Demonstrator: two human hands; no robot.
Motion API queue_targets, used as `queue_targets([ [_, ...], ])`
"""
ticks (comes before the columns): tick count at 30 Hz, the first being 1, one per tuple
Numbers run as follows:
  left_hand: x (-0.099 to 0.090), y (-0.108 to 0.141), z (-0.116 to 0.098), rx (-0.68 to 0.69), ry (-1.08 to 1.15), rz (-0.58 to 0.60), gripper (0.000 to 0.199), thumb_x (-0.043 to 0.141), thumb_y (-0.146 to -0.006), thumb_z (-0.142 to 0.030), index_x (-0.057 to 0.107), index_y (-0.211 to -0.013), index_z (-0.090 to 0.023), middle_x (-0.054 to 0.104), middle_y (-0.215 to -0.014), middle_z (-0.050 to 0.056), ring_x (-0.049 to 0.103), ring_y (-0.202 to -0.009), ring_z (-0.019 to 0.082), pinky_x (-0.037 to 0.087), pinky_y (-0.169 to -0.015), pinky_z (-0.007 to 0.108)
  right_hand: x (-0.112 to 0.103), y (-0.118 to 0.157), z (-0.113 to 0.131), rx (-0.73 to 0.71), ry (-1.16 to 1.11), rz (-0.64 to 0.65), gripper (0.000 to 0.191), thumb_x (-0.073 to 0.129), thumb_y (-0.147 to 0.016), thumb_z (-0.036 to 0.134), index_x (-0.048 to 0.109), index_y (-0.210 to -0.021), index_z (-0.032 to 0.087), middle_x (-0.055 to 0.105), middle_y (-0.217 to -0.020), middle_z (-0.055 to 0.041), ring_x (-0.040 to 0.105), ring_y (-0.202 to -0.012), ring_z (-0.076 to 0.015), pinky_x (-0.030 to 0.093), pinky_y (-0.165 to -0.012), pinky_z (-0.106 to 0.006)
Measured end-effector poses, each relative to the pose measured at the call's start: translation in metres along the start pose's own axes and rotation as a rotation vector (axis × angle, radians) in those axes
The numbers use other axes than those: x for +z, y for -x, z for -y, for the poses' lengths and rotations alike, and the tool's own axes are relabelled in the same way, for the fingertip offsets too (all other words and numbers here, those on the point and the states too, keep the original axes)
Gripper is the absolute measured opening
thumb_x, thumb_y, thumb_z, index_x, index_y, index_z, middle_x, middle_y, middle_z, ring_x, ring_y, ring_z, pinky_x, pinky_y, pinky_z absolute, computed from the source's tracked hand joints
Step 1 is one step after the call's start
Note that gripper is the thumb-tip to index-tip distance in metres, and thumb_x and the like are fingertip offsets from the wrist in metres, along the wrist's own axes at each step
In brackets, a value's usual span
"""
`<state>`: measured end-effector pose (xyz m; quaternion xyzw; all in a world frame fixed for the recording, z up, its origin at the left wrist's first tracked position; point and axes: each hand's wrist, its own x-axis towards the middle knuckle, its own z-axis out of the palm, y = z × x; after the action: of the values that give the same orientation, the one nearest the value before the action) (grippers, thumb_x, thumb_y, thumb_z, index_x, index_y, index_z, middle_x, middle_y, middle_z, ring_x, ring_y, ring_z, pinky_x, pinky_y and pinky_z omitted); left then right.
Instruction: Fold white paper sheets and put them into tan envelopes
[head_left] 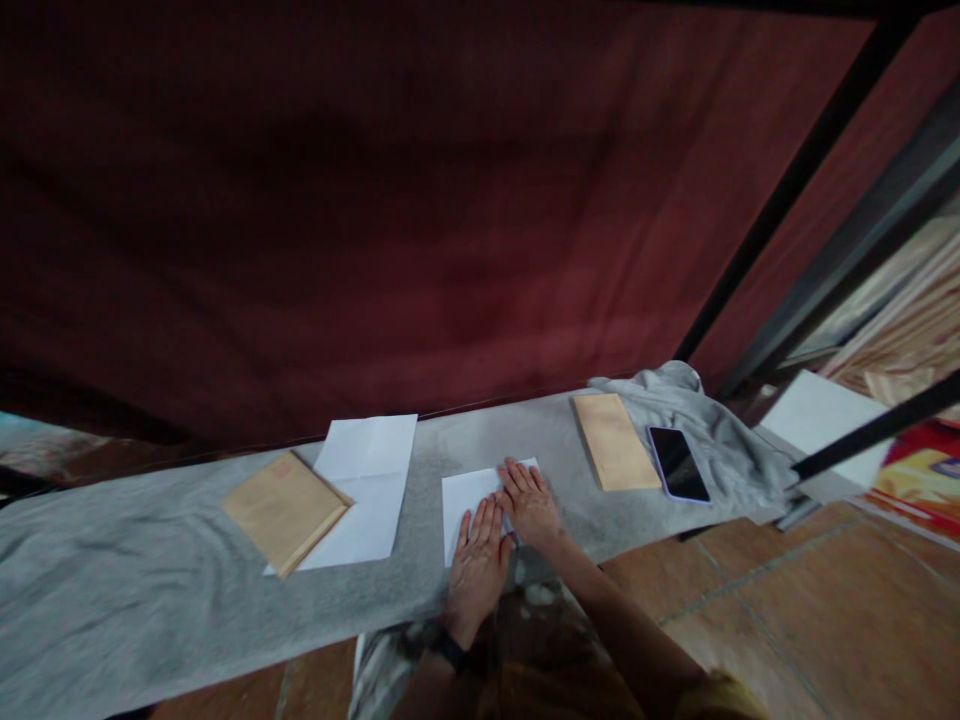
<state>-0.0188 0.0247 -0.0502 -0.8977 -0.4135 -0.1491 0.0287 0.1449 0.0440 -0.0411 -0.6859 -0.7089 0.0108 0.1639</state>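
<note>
**Left hand [478, 568] and right hand [531, 505] flat on the white paper [463, 497]!**

And here they are, side by side, backs up, fingers stretched out straight, pinching nothing, right at the near part of that paper! It lies on the grey cloth [150, 600], in the middle of the long, narrow surface. Over on the left, a creased white sheet [375, 510], its corner under a tan packet [281, 510] set askew. Across to the right, a second tan packet [615, 442], and just beside it a phone [679, 465], dark screen up! A dark band [451, 652] circles the left wrist.
</note>
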Motion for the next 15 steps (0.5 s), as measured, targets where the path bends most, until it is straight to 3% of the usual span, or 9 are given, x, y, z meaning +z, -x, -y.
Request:
queue_targets([
  [5,0.008,-0.015,0.004,-0.07,-0.01,0.023,0.053,0.033,-0.101,-0.027,0.042,-0.151,-0.012,0.044,-0.155,0.013,0.038,-0.146,0.025,0.035,-0.118,0.051,0.003,0.007,-0.014,0.039,0.072,-0.054,0.052,0.033,-0.104,0.036,0.04,-0.152,0.015,0.038,-0.158,-0.0128,0.035,-0.147,-0.0265,0.025,-0.12,-0.048],
  [11,0.019,-0.047,0.013,-0.1,-0.006,0.015,0.055,0.032,-0.101,-0.031,0.036,-0.154,-0.015,0.042,-0.157,0.011,0.033,-0.149,0.025,0.028,-0.121,0.052,0.004,0.007,-0.012,0.059,0.106,-0.079,0.052,0.034,-0.104,0.036,0.041,-0.151,0.014,0.04,-0.157,-0.0134,0.037,-0.146,-0.0266,0.025,-0.119,-0.047],
  [15,0.02,-0.055,0.022,-0.117,-0.012,0.009,0.054,0.03,-0.103,-0.034,0.041,-0.152,-0.014,0.043,-0.156,0.011,0.033,-0.149,0.026,0.029,-0.121,0.05,0.004,0.007,-0.009,0.098,0.133,-0.096,0.053,0.038,-0.104,0.039,0.044,-0.15,0.015,0.039,-0.157,-0.0149,0.04,-0.144,-0.029,0.026,-0.118,-0.048],
])
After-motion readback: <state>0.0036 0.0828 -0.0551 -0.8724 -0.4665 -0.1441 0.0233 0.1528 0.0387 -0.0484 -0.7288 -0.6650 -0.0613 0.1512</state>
